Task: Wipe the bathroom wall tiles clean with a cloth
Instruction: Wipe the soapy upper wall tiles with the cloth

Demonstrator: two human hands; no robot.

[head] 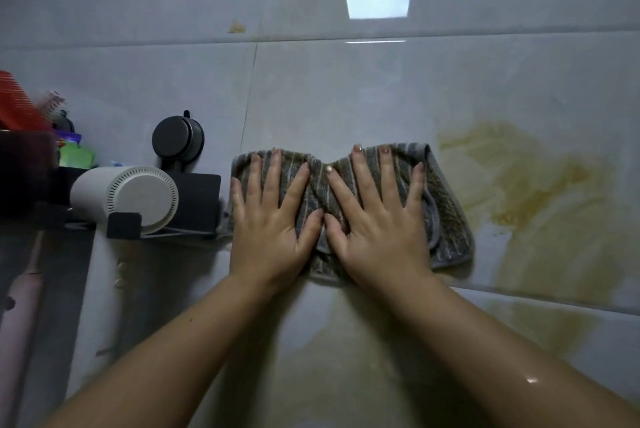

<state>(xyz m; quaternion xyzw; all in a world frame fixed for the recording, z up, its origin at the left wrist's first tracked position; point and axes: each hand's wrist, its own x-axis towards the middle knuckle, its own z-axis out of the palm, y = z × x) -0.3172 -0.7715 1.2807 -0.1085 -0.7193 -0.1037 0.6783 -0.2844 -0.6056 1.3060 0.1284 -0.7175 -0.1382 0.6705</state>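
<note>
Pressing flat on the cloth (446, 199), the left grip (273, 230) and right grip (377, 230) lie side by side in the middle of the frame. Their fingers are spread straight and the thumbs almost touch; neither curls round the fabric. The grey striped cloth bunches between the thumbs and lies against the wall tiles (346, 91), its right edge showing past the right grip. Just right of it a yellow-brown smear (526, 185) covers the tile and trails toward the lower right. Left of the cloth a white hair dryer (128, 197) rests in a black rack (197, 195) below a round suction cup (178, 136). A pink toothbrush (20, 306) hangs at lower left.
</note>
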